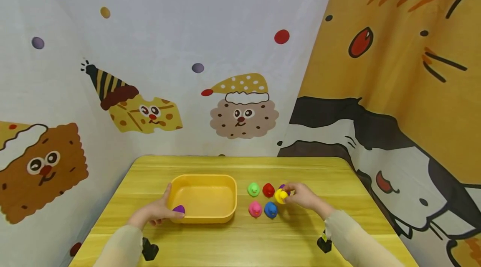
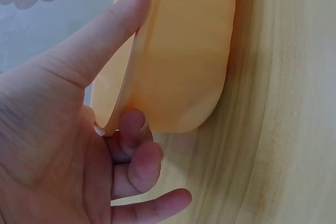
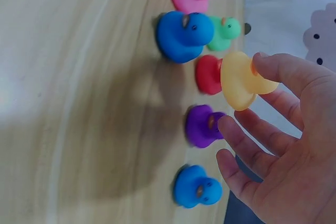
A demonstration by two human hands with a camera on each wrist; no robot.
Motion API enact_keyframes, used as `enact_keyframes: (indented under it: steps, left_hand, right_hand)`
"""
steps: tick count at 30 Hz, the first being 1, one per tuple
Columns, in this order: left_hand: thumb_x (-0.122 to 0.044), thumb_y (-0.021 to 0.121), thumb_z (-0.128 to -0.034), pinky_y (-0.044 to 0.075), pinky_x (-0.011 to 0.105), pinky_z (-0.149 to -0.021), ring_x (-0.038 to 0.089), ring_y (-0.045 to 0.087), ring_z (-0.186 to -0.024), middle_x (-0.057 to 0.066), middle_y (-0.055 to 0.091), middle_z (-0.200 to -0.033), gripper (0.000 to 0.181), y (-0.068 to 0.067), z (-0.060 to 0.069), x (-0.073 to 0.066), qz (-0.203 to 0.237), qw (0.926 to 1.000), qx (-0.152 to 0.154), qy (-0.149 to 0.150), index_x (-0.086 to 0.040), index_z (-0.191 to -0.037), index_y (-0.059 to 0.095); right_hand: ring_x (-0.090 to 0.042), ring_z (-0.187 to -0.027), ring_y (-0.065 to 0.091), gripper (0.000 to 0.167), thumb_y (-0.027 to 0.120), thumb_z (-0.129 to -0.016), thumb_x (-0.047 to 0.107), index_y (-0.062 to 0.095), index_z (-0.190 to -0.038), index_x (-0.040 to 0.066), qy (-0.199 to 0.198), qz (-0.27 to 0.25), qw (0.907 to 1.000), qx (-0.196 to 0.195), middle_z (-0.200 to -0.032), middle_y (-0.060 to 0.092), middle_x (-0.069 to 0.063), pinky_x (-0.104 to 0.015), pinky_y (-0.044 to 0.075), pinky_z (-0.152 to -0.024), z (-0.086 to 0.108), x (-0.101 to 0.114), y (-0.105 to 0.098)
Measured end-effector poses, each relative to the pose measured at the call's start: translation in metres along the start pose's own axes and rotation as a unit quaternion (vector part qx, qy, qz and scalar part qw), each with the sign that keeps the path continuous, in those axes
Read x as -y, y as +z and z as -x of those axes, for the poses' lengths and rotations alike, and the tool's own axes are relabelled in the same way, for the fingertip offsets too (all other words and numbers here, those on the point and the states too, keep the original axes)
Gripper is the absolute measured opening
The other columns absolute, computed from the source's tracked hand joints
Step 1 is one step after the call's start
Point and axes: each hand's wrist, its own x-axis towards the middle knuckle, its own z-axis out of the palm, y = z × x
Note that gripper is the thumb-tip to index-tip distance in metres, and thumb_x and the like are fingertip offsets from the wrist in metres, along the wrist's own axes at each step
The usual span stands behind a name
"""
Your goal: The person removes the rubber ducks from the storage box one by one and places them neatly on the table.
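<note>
A yellow rubber duck (image 1: pixel 281 196) is pinched between the thumb and fingers of my right hand (image 1: pixel 302 195). In the right wrist view the yellow duck (image 3: pixel 239 81) is held above the table, close to a red duck (image 3: pixel 208 74) and a purple duck (image 3: pixel 200 126). My left hand (image 1: pixel 159 209) holds the near left corner of an orange-yellow plastic tray (image 1: pixel 234 212). Its thumb (image 2: pixel 100 43) lies along the tray's rim, while the other fingers bend beside the end wall. Inside the tray, near that thumb, is a purple duck (image 1: pixel 179 209), partly hidden.
Left of the yellow duck stand a green duck (image 1: pixel 253 189), a pink duck (image 1: pixel 255 209) and a blue duck (image 1: pixel 271 209). Another blue duck (image 3: pixel 197 187) shows in the right wrist view. The wooden table (image 1: pixel 244 244) meets a cartoon-printed cloth (image 1: pixel 225 29) behind.
</note>
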Motion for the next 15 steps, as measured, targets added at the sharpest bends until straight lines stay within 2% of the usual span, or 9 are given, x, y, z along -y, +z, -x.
enact_keyframes:
  steps: [1, 3, 6, 8, 15]
  left_hand:
    - [-0.048, 0.080, -0.0759, 0.040, 0.030, -0.049, 0.022, 0.043, -0.055, 0.026, 0.052, -0.116, 0.130, 0.000, 0.000, 0.000, -0.001, 1.0000, 0.000, 0.001, -0.009, -0.152, -0.018]
    - [-0.048, 0.080, -0.0760, 0.039, 0.030, -0.049, 0.022, 0.042, -0.055, 0.023, 0.055, -0.107, 0.130, 0.000, 0.000, 0.000, 0.000, 1.0000, 0.002, -0.004, -0.010, -0.152, -0.018]
    - [-0.048, 0.079, -0.0764, 0.036, 0.029, -0.049, 0.019, 0.038, -0.053, 0.011, 0.051, -0.082, 0.129, -0.001, 0.001, -0.002, 0.000, 0.9999, 0.007, -0.008, -0.010, -0.152, -0.019]
    - [-0.049, 0.079, -0.0763, 0.035, 0.029, -0.049, 0.019, 0.037, -0.053, 0.008, 0.045, -0.073, 0.130, -0.002, 0.002, -0.004, 0.000, 0.9999, 0.008, -0.009, -0.009, -0.152, -0.018]
    - [-0.050, 0.079, -0.0752, 0.037, 0.029, -0.050, 0.020, 0.040, -0.055, 0.010, 0.047, -0.076, 0.131, -0.002, 0.003, -0.004, 0.004, 0.9998, 0.013, -0.014, -0.010, -0.152, -0.019]
  right_hand:
    - [-0.026, -0.087, 0.055, 0.028, 0.077, -0.076, 0.012, 0.069, -0.101, 0.002, 0.003, 0.005, 1.0000, -0.004, -0.097, 0.063, -0.006, -0.035, 0.047, -0.074, 0.001, -0.002, 0.001]
    - [-0.030, -0.091, 0.057, 0.027, 0.078, -0.075, 0.012, 0.069, -0.098, 0.003, 0.008, 0.010, 0.9999, -0.009, -0.096, 0.063, -0.005, -0.039, 0.046, -0.077, 0.004, -0.007, 0.002]
    - [-0.033, -0.097, 0.057, 0.027, 0.078, -0.074, 0.013, 0.069, -0.097, 0.003, 0.017, 0.011, 0.9997, -0.014, -0.097, 0.064, -0.005, -0.042, 0.046, -0.081, 0.008, -0.011, 0.005]
    - [-0.034, -0.098, 0.057, 0.027, 0.078, -0.075, 0.014, 0.068, -0.098, 0.003, 0.023, 0.006, 0.9997, -0.012, -0.097, 0.064, -0.005, -0.042, 0.045, -0.081, 0.010, -0.013, 0.006]
    - [-0.028, -0.091, 0.055, 0.025, 0.077, -0.077, 0.011, 0.067, -0.098, 0.001, 0.036, -0.019, 0.9992, 0.002, -0.097, 0.063, -0.006, -0.036, 0.047, -0.077, 0.015, -0.024, 0.009]
